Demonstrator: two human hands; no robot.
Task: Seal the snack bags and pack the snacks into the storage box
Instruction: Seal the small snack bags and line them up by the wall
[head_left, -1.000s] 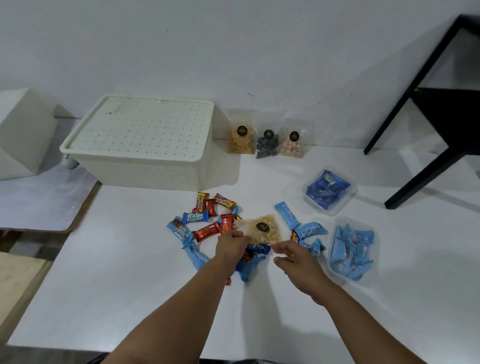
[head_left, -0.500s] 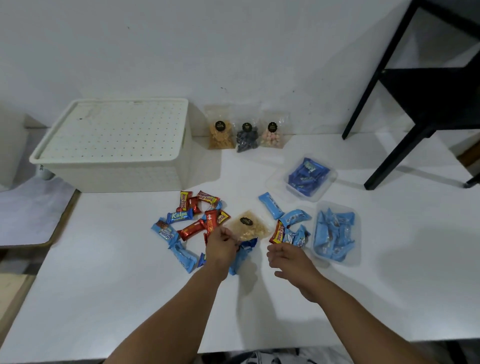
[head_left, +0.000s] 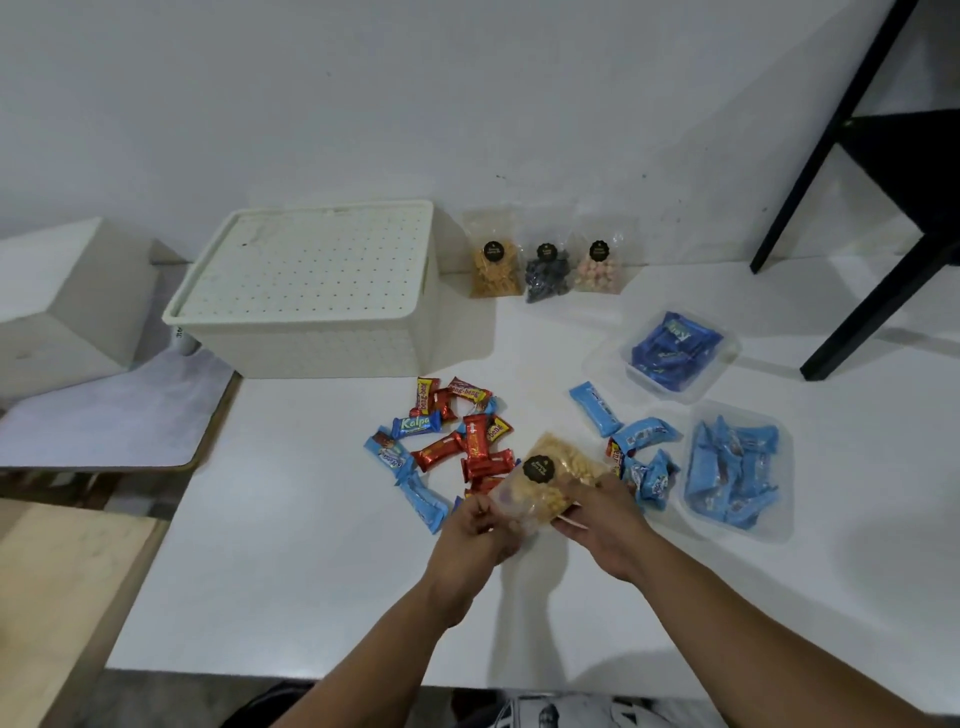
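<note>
1. Left hand (head_left: 480, 525) grip: fingers curled on the near-left edge of the clear snack bag (head_left: 545, 480). Right hand (head_left: 602, 512) grip: pinching the bag's near-right edge. Bag sits between both hands, apparently lifted a little off the white surface (head_left: 311, 571), above the loose snacks.
2. Bag holds pale nut-like pieces with a black round sticker on its face. The open mouth looks to be at the near edge under the fingers; blur there, can't confirm.
3. Step in hand, my read: seal this bag. Do it well by shaking the contents toward the far end, flattening the mouth, then pinching along the strip from one side to the other so no gap stays.
4. Just beyond: red bars (head_left: 475, 441) and blue bars (head_left: 415, 493) scattered left, more blue bars (head_left: 644, 436) right. Two clear trays (head_left: 696, 395) of blue packs at right.
5. Far: storage box (head_left: 311, 343) at left, lid on; it needs opening before packing. Three small bags (head_left: 545, 267) stand against the wall, right of the box.
</note>
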